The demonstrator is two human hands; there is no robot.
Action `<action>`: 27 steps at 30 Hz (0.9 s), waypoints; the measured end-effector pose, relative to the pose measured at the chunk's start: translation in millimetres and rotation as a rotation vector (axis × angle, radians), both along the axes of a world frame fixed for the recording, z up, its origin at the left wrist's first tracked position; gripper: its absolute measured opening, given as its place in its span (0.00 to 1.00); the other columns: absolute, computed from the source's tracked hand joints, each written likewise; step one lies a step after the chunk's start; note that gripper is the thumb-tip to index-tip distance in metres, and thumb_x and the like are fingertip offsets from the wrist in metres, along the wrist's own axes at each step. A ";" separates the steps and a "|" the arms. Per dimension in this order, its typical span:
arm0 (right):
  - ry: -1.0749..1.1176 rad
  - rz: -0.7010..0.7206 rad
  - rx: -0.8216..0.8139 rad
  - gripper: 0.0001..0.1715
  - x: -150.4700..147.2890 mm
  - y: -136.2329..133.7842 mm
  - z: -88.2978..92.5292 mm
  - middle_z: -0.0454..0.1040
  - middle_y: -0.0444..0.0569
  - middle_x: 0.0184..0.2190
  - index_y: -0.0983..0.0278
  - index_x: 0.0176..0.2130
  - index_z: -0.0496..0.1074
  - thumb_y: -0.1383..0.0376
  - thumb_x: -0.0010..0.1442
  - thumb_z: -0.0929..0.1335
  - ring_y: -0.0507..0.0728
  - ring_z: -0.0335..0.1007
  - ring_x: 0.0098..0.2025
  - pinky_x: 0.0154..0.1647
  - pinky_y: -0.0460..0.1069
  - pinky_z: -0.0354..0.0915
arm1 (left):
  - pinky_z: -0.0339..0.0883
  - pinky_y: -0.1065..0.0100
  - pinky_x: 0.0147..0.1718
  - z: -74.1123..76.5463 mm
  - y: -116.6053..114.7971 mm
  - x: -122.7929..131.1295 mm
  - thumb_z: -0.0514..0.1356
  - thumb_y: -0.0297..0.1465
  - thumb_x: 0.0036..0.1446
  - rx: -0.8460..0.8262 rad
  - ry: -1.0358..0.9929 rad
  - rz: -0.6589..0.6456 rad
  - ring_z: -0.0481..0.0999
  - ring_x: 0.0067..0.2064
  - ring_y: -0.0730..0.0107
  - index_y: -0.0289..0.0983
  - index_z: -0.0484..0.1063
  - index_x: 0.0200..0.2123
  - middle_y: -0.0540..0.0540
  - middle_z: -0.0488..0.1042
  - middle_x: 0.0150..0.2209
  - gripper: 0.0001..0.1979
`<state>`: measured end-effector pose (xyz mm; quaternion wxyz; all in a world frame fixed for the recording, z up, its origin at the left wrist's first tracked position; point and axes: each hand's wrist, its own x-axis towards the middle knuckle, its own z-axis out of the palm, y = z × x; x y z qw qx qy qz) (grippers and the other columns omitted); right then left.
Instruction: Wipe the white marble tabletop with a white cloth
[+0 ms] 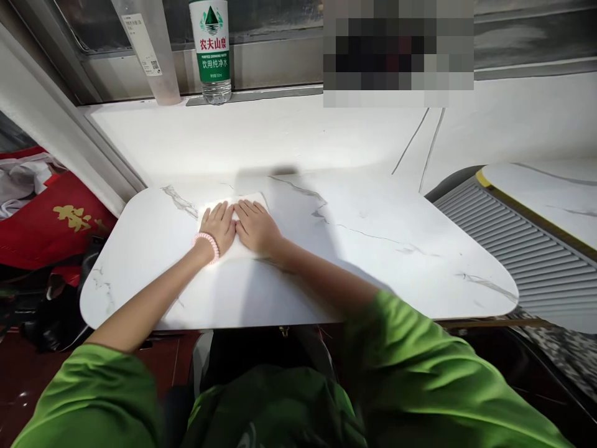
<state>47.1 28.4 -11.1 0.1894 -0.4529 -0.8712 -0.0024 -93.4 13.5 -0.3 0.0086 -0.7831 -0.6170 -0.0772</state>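
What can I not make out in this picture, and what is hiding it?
In the head view:
Middle of the white sheet: covered by the left hand and right hand.
Top of the water bottle: cut off by the upper edge.
Top of the translucent container: same edge.
Fine print on its label: too small.
Behind the pixelated patch: masked.

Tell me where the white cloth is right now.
In the head view, the white cloth lies flat beneath the left hand and right hand, left of centre on the marbled white tabletop.
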 end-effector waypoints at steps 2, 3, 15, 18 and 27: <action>0.012 0.017 0.023 0.31 4.0 -35.3 -1.4 0.64 0.66 0.64 0.80 0.63 0.64 0.67 0.67 0.56 0.67 0.57 0.67 0.69 0.62 0.51 | 0.45 0.50 0.69 0.4 -38.3 2.5 0.42 0.29 0.68 -0.003 0.013 -0.015 0.54 0.71 0.57 0.29 0.58 0.67 0.36 0.56 0.70 0.27; 0.014 0.021 0.029 0.31 5.3 -52.5 -1.8 0.65 0.66 0.64 0.80 0.63 0.64 0.67 0.67 0.56 0.67 0.58 0.67 0.69 0.62 0.51 | 0.45 0.50 0.69 0.3 -57.1 3.0 0.42 0.29 0.68 -0.005 0.016 -0.021 0.53 0.71 0.56 0.28 0.57 0.67 0.36 0.56 0.70 0.27; -0.053 0.127 0.005 0.32 -11.9 -112.3 2.1 0.63 0.67 0.65 0.82 0.63 0.63 0.67 0.65 0.57 0.68 0.56 0.68 0.70 0.62 0.51 | 0.45 0.48 0.70 6.8 -133.0 -12.3 0.41 0.30 0.68 -0.044 -0.015 0.018 0.52 0.71 0.54 0.24 0.57 0.67 0.34 0.56 0.69 0.28; -0.051 0.146 0.002 0.32 -25.2 -89.5 2.2 0.63 0.68 0.64 0.83 0.62 0.64 0.67 0.65 0.57 0.68 0.56 0.68 0.70 0.62 0.50 | 0.45 0.48 0.69 5.6 -109.8 -23.5 0.43 0.29 0.67 -0.054 -0.011 0.054 0.52 0.71 0.55 0.26 0.57 0.67 0.35 0.56 0.69 0.28; -0.044 0.091 -0.030 0.31 -91.6 32.8 2.2 0.63 0.66 0.65 0.81 0.63 0.62 0.69 0.66 0.55 0.67 0.55 0.68 0.68 0.58 0.47 | 0.48 0.51 0.68 -3.3 26.3 -90.7 0.46 0.29 0.64 0.017 -0.034 0.071 0.58 0.69 0.57 0.34 0.61 0.65 0.40 0.60 0.68 0.27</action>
